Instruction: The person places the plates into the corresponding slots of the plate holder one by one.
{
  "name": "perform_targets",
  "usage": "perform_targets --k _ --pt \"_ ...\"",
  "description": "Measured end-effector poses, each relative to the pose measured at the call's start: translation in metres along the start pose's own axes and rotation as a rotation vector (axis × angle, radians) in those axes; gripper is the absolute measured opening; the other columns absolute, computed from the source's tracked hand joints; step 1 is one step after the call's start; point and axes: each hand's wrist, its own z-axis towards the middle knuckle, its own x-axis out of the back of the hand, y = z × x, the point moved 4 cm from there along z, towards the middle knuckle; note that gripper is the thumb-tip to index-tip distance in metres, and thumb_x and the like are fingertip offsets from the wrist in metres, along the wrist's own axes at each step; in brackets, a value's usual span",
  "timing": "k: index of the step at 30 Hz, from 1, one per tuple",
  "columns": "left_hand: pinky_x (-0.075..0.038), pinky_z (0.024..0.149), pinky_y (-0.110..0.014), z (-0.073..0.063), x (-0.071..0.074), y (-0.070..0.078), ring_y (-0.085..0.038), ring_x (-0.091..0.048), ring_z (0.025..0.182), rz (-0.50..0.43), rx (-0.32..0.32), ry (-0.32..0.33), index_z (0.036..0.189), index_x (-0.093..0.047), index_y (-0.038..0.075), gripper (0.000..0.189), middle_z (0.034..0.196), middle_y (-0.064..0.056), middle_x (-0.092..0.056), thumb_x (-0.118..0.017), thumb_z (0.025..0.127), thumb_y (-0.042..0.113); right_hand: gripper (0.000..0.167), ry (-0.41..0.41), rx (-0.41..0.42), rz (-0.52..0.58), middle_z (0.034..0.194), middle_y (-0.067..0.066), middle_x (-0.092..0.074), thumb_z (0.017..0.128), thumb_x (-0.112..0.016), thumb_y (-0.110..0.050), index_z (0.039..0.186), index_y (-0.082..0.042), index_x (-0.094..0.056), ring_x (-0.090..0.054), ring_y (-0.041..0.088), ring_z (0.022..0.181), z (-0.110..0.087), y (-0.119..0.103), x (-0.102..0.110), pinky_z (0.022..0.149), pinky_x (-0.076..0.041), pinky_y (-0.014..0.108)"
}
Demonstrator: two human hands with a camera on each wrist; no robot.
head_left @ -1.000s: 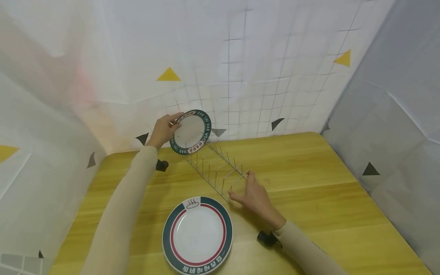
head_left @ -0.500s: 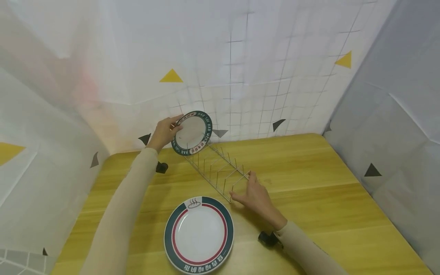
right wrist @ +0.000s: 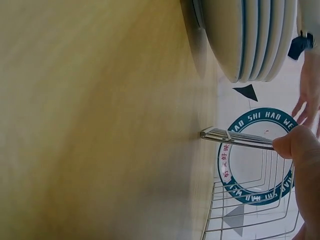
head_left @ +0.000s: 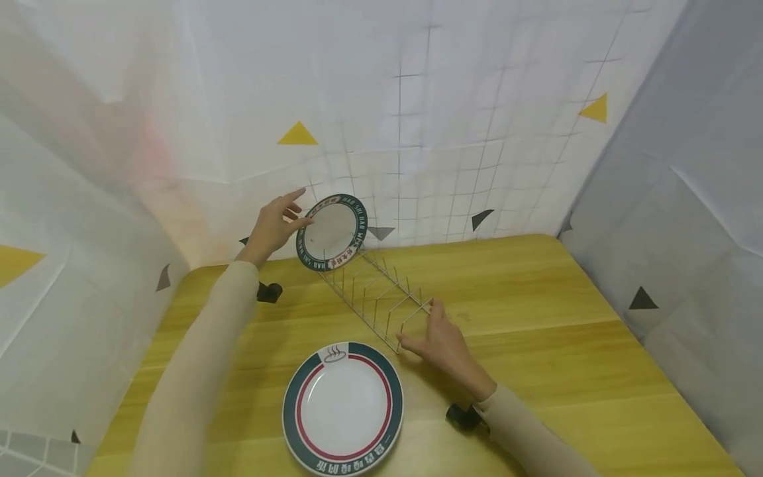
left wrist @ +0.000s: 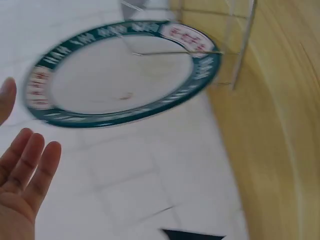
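A wire plate rack (head_left: pixel 360 313) runs diagonally across the table. In its far left end stands a plate with a dark green lettered rim (head_left: pixel 332 232), tilted on edge. My left hand (head_left: pixel 274 224) is beside that plate with fingers spread; the left wrist view shows a gap between the fingertips (left wrist: pixel 50 152) and the rim. My right hand (head_left: pixel 446 344) holds the near end of the rack between thumb and fingers. The right wrist view shows the thumb (right wrist: pixel 286 145) against the end wire, partly hiding the rack.
A stack of larger plates (head_left: pixel 342 407) with green rims and red rings lies on the wooden table (head_left: pixel 536 344), nearer than the rack. White sheeting (head_left: pixel 477 152) with grid lines closes off the back and sides. A black wrist camera (head_left: pixel 461 417) sits by the right wrist.
My left hand has let go of the green-rimmed plate and drawn slightly left, its fingers spreading. The plate stays standing in the rack. My right hand keeps its hold on the rack's near end.
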Motion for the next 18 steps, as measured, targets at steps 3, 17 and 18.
perform_targets --k 3,17,18 --pt "-0.054 0.088 -0.046 -0.021 0.013 0.010 -0.032 -0.064 0.102 -0.017 -0.041 0.010 0.143 -0.050 0.014 0.062 0.117 -0.018 -0.062 -0.074 0.087 0.023 0.112 0.002 0.005 0.002 0.127 0.031 -0.056 0.073 -0.076 -0.060 0.148 0.001 -0.020 -0.061 0.032 0.080 0.000 0.001 -0.002 0.066 -0.053 0.041" --pt "-0.055 0.073 -0.025 -0.184 -0.045 -0.004 -0.011 -0.060 0.080 -0.147 -0.053 -0.351 0.135 -0.057 0.012 0.062 0.099 -0.008 -0.064 -0.081 0.080 0.031 0.116 0.026 0.030 -0.005 0.133 0.032 -0.052 0.073 -0.076 -0.061 0.149 0.003 -0.017 -0.063 0.035 0.083 -0.001 0.002 0.000 0.069 -0.055 0.045" --pt "-0.055 0.073 -0.025 -0.192 -0.050 -0.006 -0.012 -0.060 0.080 -0.153 -0.042 -0.384 0.136 -0.057 0.012 0.065 0.100 -0.009 -0.063 -0.081 0.079 0.033 0.116 0.027 0.028 0.005 0.125 0.032 -0.056 0.072 -0.077 -0.060 0.149 0.002 -0.016 -0.063 0.034 0.077 -0.001 0.002 0.000 0.064 -0.054 0.043"
